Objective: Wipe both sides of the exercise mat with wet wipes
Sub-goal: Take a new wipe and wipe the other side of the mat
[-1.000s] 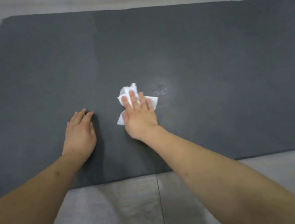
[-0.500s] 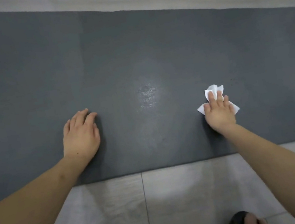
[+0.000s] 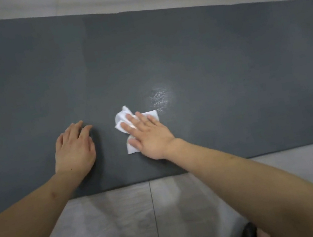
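Observation:
A dark grey exercise mat [image 3: 202, 48] lies flat on the floor and fills most of the view. A crumpled white wet wipe [image 3: 123, 118] lies on the mat near its front edge. My right hand [image 3: 148, 135] presses flat on the wipe with straight, spread fingers. My left hand [image 3: 74, 149] rests palm down on the mat just to the left, fingers slightly bent, holding nothing. A wet shiny patch [image 3: 159, 97] shows on the mat just right of the wipe.
Pale grey floor tiles [image 3: 126, 216] run along the mat's near edge and beyond its far edge. A dark shoe tip [image 3: 248, 235] shows at the bottom right.
My right hand has swept the wipe back left across the mat, from the right side to beside my left hand. My left hand stayed in place.

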The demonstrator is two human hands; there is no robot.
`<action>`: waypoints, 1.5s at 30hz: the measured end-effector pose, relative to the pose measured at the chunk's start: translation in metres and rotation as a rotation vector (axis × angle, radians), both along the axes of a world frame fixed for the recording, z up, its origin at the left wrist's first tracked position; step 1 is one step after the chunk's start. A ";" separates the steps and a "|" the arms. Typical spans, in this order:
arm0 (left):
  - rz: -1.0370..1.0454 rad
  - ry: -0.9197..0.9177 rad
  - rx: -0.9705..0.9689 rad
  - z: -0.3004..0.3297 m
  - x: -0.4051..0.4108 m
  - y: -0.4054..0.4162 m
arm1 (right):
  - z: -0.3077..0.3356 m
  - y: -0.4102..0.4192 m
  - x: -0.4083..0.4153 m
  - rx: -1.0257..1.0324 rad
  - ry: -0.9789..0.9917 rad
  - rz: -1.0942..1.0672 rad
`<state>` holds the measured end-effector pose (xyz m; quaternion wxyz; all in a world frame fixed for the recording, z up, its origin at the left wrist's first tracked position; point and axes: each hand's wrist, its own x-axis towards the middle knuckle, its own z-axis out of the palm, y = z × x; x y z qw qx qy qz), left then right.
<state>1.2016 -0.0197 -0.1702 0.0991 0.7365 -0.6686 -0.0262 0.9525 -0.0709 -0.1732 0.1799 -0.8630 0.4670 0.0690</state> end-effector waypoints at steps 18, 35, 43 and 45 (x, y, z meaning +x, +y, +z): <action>-0.023 0.047 0.041 -0.008 -0.039 0.009 | -0.013 0.021 -0.048 -0.056 0.019 -0.701; -0.013 0.091 0.023 -0.007 -0.032 0.000 | -0.002 0.027 -0.181 -0.056 0.062 -0.589; -0.040 0.176 0.013 -0.012 -0.050 -0.013 | -0.013 0.031 -0.151 -0.060 0.093 -0.886; -0.055 0.175 0.007 -0.016 -0.041 -0.011 | -0.014 0.031 -0.115 -0.060 0.078 -0.798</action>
